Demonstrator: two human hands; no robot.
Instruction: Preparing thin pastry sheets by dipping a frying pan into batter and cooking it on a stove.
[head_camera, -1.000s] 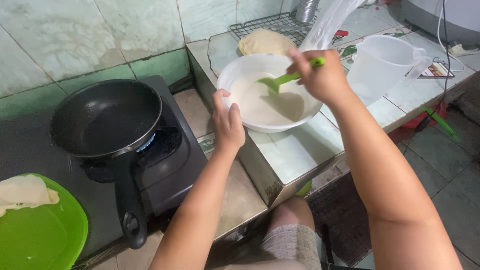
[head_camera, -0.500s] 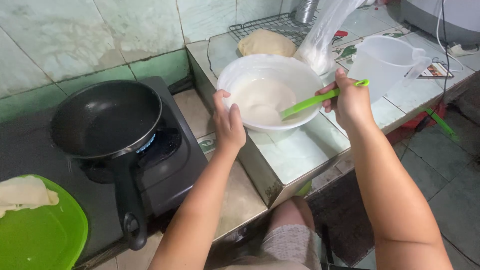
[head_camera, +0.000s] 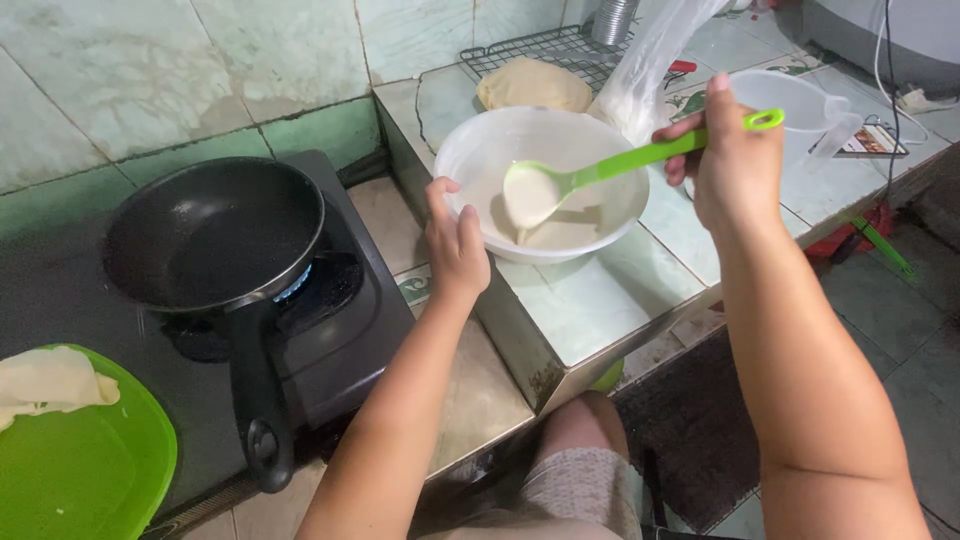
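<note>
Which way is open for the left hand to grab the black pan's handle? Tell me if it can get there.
Probably yes. The left hand rests on the white bowl's rim, and the pan handle sticks out toward the person, below and left of it, with only bare stove top between. It would have to let go of the bowl first.

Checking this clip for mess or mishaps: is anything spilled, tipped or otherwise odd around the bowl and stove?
Nothing stands out. The white bowl sits level on the tiled counter, steadied by the left hand. The right hand holds the green ladle of batter over the bowl, dripping inside it. The black pan sits level on the lit burner.
</note>
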